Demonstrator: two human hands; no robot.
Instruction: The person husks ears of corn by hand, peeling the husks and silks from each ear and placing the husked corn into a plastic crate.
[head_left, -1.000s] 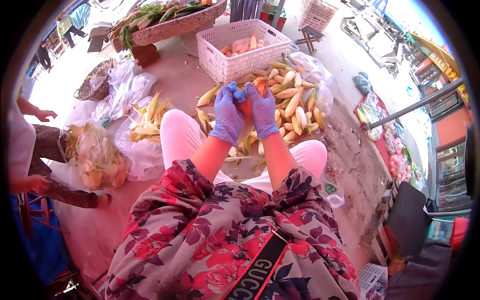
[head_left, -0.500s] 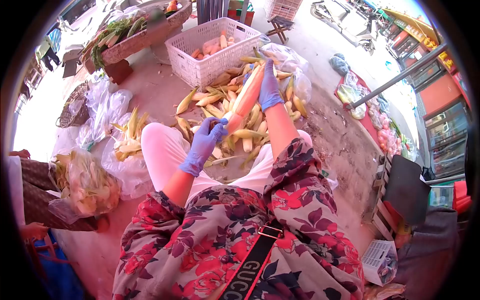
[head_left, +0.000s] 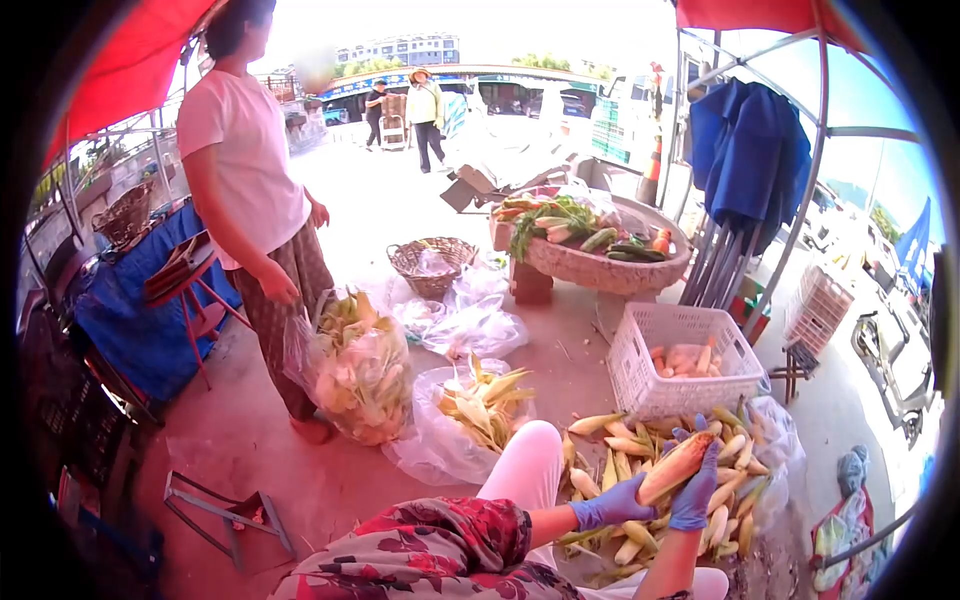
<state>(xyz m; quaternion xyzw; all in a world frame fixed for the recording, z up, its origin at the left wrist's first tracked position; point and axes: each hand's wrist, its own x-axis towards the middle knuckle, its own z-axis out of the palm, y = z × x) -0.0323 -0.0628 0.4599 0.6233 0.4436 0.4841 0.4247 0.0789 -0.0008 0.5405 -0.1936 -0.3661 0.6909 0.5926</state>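
An ear of corn [head_left: 676, 468], orange-toned and slanting, is held between my two hands above a pile of corn. My left hand [head_left: 614, 502], in a blue-purple glove, is closed on its lower end. My right hand [head_left: 696, 494], gloved the same, grips it along the right side. Beneath and around them lies the heap of corn ears [head_left: 735, 470], pale and green-yellow, some still in husk. Just behind the heap stands a white plastic crate [head_left: 645, 395] with peeled ears inside. A plastic bag of husks [head_left: 485, 405] lies left of my knee.
A person [head_left: 250, 170] in a white shirt stands at the left by a full bag of husks [head_left: 365, 375]. A wicker basket [head_left: 430, 270] and a round stone table [head_left: 600, 268] with vegetables are behind. A metal frame [head_left: 232, 520] lies on the floor, lower left.
The view has swung left and up, bringing the standing person and stone table into sight. My left hand has moved from the ear's lower tip to a fuller grip; the ear remains in both hands.
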